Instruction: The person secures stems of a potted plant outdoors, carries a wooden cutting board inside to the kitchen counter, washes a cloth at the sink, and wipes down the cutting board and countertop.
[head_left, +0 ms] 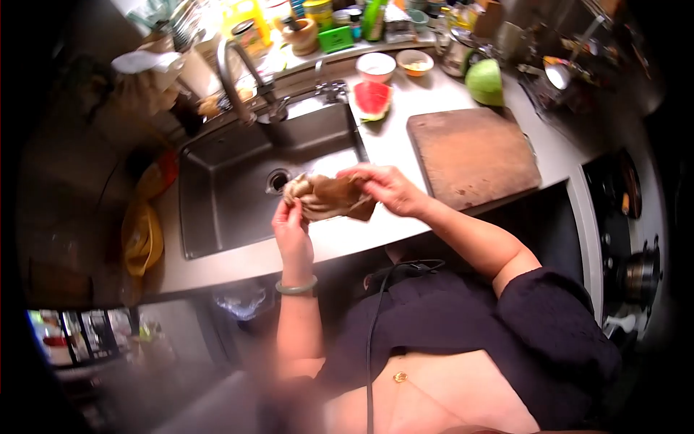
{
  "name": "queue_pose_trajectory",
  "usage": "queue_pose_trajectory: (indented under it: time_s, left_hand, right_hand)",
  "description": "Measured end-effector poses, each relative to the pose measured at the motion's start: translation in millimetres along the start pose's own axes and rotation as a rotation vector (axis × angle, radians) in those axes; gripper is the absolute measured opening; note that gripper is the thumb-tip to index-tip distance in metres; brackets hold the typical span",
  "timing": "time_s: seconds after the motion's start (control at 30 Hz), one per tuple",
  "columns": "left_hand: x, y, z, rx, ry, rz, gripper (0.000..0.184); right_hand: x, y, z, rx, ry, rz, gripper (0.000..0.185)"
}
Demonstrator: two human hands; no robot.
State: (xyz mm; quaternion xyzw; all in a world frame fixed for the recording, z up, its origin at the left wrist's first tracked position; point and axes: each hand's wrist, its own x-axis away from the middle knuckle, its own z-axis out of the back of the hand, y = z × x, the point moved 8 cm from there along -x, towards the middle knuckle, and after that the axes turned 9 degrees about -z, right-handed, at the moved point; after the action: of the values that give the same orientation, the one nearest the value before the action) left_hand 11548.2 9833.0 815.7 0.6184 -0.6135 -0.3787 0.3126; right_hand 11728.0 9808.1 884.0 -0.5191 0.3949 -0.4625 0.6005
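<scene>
A crumpled brown cloth (329,197) is stretched between my two hands, above the front edge of the sink. My left hand (290,226) pinches its left end with thumb and fingers. At the other end, my right hand (389,189) grips the cloth's upper right corner, fingers closed on it. Below and behind the cloth lies the dark sink basin (224,195), its drain (277,181) partly showing just left of the cloth. The curved faucet (233,79) stands at the sink's back edge.
Right of the sink lies a wooden cutting board (473,155). Behind it are a cut red watermelon piece (372,100), a green rind piece (485,82), a white bowl (376,67) and an orange-sided bowl (415,63). A yellow basin (142,237) hangs left. Bottles crowd the back ledge.
</scene>
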Motion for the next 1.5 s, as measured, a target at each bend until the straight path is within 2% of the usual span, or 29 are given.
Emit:
queue_pose_trajectory:
  time_s: [0.07,0.13,0.2,0.27,0.33,0.43,0.53,0.63,0.73,0.77,0.8,0.87,0.9,0.97,1.0,1.07,1.1,1.13,1.2,1.27,1.33,1.4,1.47,1.5]
  left_hand:
    - [-9.8,27.8,17.4,-0.025,0.151,-0.081,0.023]
    - [-19.0,57.5,13.4,-0.016,0.227,-0.154,0.022]
    - [-32.9,80.0,-3.0,-0.065,0.173,-0.211,0.024]
    - [-53.7,103.1,-23.8,-0.06,0.118,-0.292,0.023]
    - [-80.3,137.1,-47.8,-0.233,0.123,-0.422,0.021]
    - [-125.2,195.0,-104.3,-0.361,0.08,-0.561,0.021]
    - [-197.8,236.3,-128.4,-0.281,0.052,-0.54,0.023]
    - [-288.2,256.9,-104.9,-0.299,0.035,-0.417,0.022]
    - [-342.2,241.2,-30.7,-0.385,0.137,-0.238,0.027]
    - [-336.8,216.8,-15.1,-0.451,0.165,-0.047,0.031]
    - [-340.4,196.9,16.6,-0.595,0.171,0.143,0.034]
    - [-281.9,203.1,-11.5,-1.323,0.425,0.139,0.037]
    - [-282.9,198.6,-7.0,-1.331,0.429,0.146,0.037]
    - [-294.1,201.4,-8.8,-1.269,0.337,-0.155,0.043]
    - [-302.9,188.7,-10.1,-1.076,0.175,-0.138,0.047]
    - [-293.4,173.7,-31.1,-1.271,0.177,-0.124,0.054]
    - [-293.1,184.6,-36.5,-1.714,0.25,-0.404,0.062]
    - [-268.4,188.1,-78.7,-2.116,0.339,-0.481,0.069]
    - [-248.2,191.6,-109.7,-2.292,0.399,-0.55,0.07]
    - [-245.9,193.5,-112.5,-2.259,0.392,-0.589,0.064]
    - [-252.6,184.9,-116.1,-2.273,0.238,-0.693,0.056]
    - [-271.5,169.6,-98.6,-2.055,0.178,-0.378,0.043]
    - [-280.3,162.9,-101.4,-2.125,0.19,-0.427,0.041]
    - [-282.5,161.2,-109.9,-2.116,0.182,-0.44,0.041]
  right_hand:
    - [-11.6,27.2,26.0,-0.219,0.172,-0.011,0.023]
    - [-25.9,61.4,37.9,-0.542,0.14,-0.199,0.019]
    - [-33.1,75.8,43.0,-0.658,0.136,-0.307,0.014]
    - [-42.8,79.0,51.9,-0.795,0.145,-0.321,0.011]
    - [-55.6,76.8,61.2,-0.801,0.12,-0.332,0.011]
    - [-81.9,36.0,78.1,-0.725,0.023,-0.192,0.017]
    - [-104.9,9.1,109.7,-0.562,0.024,-0.054,0.026]
    - [-119.3,30.0,153.4,-0.488,0.131,-0.062,0.028]
    - [-125.1,87.2,213.0,-0.425,0.342,-0.142,0.026]
    - [-126.1,118.2,235.9,-0.397,0.442,-0.218,0.026]
    - [-126.9,149.9,258.9,-0.364,0.539,-0.297,0.027]
    - [-129.7,202.0,293.4,-0.287,0.655,-0.44,0.029]
    - [-134.9,218.7,302.7,-0.27,0.672,-0.496,0.031]
    - [-150.7,246.0,316.0,-0.195,0.679,-0.597,0.038]
    - [-160.7,252.0,318.8,-0.192,0.672,-0.604,0.038]
    - [-176.5,267.8,317.6,-0.312,0.671,-0.691,0.047]
    - [-188.6,276.9,315.7,-0.364,0.613,-0.69,0.055]
    - [-195.9,276.6,315.2,-0.364,0.602,-0.69,0.055]
    - [-205.3,281.9,310.1,-0.416,0.536,-0.799,0.054]
    - [-216.0,288.4,311.4,-0.425,0.511,-0.797,0.052]
    - [-220.8,284.5,309.3,-0.483,0.535,-0.738,0.049]
    - [-224.5,282.0,305.7,-0.571,0.533,-0.737,0.044]
    - [-231.7,283.5,305.5,-0.56,0.476,-0.719,0.048]
    - [-230.1,276.6,307.9,-0.594,0.537,-0.702,0.052]
